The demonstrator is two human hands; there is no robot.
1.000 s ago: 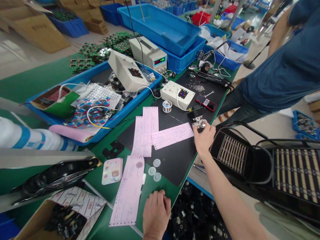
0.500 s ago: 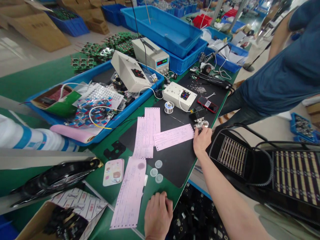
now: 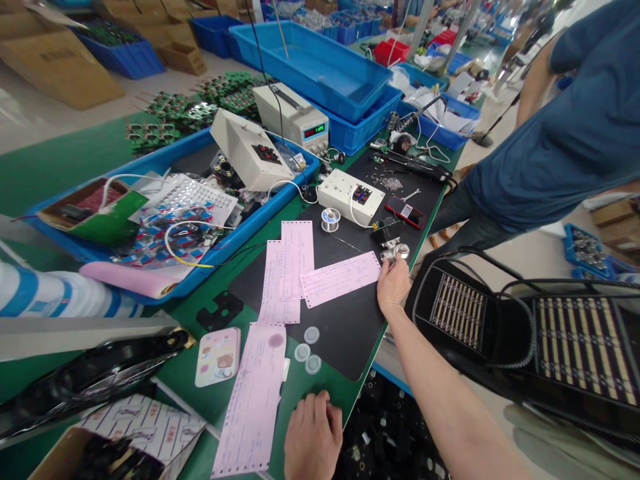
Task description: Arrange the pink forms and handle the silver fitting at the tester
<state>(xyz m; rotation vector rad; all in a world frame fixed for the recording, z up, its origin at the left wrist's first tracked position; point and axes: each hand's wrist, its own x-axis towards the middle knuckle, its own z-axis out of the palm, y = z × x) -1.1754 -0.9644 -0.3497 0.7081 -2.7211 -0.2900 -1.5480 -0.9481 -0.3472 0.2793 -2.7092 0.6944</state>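
Observation:
At the table edge, my right hand point(image 3: 394, 283) has its fingers closed around a shiny silver metal part with a round end point(image 3: 399, 252). That part lies against a small black device point(image 3: 388, 230) on the black mat. My left hand point(image 3: 314, 437) rests on the green tabletop near the front edge, its fingers curled in with nothing showing in them. Several pink printed slips point(image 3: 253, 400) lie left of my hands, one reaching close to my right fingers. Three small translucent round discs point(image 3: 302, 352) sit beyond my left hand.
A solder spool point(image 3: 331, 220), a white switch box point(image 3: 345, 193) and a phone point(image 3: 406, 211) stand on the mat. A full blue tray point(image 3: 250, 220) is at left. Black chairs point(image 3: 455, 313) flank the table's right side, where a person in a blue shirt point(image 3: 565, 127) stands.
The whole view has shifted slightly, so things appear a little further left. Both hands keep nearly the same places on the table, the right still on the silver metal part.

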